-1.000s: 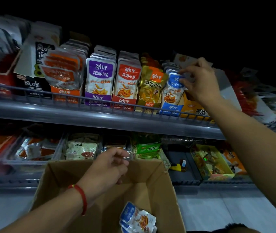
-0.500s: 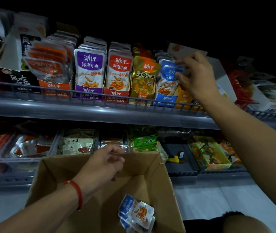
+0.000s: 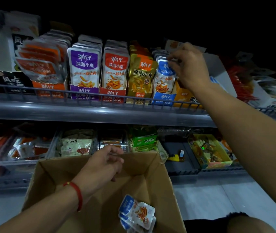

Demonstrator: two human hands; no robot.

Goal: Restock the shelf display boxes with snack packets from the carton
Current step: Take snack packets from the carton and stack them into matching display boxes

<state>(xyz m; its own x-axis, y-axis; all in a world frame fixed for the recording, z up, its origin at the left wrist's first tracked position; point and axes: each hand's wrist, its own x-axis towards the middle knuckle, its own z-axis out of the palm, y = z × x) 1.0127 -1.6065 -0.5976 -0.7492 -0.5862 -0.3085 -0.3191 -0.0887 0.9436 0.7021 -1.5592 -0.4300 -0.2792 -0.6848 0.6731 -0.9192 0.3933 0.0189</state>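
Note:
A brown carton (image 3: 149, 175) stands open below the shelves, and my left hand (image 3: 103, 165) grips its far rim. Several blue-and-white snack packets (image 3: 137, 214) lie at its bottom. On the upper shelf a blue display box (image 3: 163, 98) holds upright blue packets (image 3: 165, 76). My right hand (image 3: 189, 66) is raised to that box, its fingertips pinching the top edge of the packets. Purple (image 3: 84, 68), red (image 3: 115, 69) and gold (image 3: 140, 73) packet boxes stand in a row to the left of it.
A wire rail (image 3: 90, 95) runs along the upper shelf's front edge. An orange box (image 3: 186, 96) sits right of the blue one. The lower shelf holds trays of other snacks, a green box (image 3: 143, 140) and a yellow box (image 3: 209, 152). Pale floor shows at the lower right.
My right hand has stayed at the blue packets, shifting slightly on their tops. My left hand keeps its hold on the carton rim. The camera has moved a little.

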